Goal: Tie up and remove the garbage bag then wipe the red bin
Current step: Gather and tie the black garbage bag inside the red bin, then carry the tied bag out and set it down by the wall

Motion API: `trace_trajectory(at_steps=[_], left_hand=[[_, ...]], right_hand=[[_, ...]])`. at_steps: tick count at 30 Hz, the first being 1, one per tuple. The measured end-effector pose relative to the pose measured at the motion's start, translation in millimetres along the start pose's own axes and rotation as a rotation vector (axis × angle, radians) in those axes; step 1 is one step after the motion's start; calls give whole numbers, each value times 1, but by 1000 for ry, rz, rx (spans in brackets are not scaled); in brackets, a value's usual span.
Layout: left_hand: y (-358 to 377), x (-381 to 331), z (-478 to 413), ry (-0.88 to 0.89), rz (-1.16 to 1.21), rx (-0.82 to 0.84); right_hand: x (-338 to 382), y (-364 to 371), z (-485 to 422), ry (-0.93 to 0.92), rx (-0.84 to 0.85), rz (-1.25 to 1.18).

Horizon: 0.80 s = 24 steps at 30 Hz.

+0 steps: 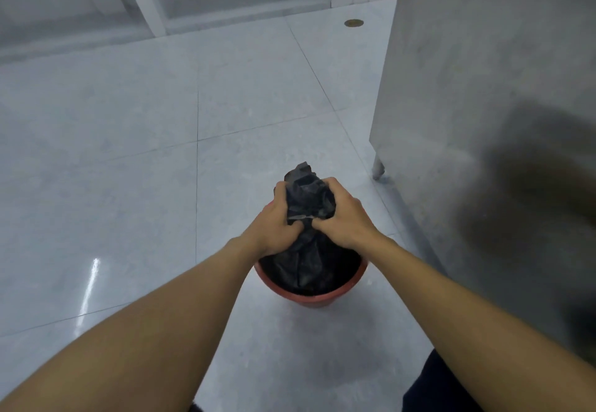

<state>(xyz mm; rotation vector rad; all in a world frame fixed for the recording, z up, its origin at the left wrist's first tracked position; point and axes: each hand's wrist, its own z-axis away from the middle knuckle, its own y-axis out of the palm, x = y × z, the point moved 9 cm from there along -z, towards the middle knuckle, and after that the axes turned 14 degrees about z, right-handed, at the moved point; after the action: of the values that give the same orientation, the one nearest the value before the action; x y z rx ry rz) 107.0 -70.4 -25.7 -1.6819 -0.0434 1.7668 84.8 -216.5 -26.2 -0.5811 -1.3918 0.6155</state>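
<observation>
A red bin [322, 297] stands on the tiled floor in front of me, a little right of centre. A black garbage bag [309, 263] fills it, and its gathered top [308, 194] rises above the rim. My left hand [277, 223] grips the bunched neck from the left. My right hand [343, 216] grips it from the right, thumbs nearly touching at the front. A crumpled tip of the bag sticks out beyond my fingers. Most of the bin's wall is hidden below its rim.
A stainless steel cabinet [467, 105] on a short metal leg [378, 168] stands close to the right of the bin. Pale glossy floor tiles [129, 153] spread to the left and ahead. A round brass floor drain [353, 23] lies far ahead, near white cabinet bases [154, 8].
</observation>
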Motion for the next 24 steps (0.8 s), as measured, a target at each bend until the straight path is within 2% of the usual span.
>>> trace_trajectory(at_steps=[6,13,15,19,24], left_hand=[[-67,-109,40,89,45,-23],[-198,-276,115,149,-32,-215],[-234,-329,141,175,-52,-210],[-297,-409,201,26,-10,-162],[-366,-476,290,-84,2,-275]], right_hand=[[100,-74,18,-51,10,-53],[279,-194,52,-127,21,-53],[333,-226,64,-155,43,-61],[438,-275,95,-238,124,-62],[553,-307,140,-387,230,-60]])
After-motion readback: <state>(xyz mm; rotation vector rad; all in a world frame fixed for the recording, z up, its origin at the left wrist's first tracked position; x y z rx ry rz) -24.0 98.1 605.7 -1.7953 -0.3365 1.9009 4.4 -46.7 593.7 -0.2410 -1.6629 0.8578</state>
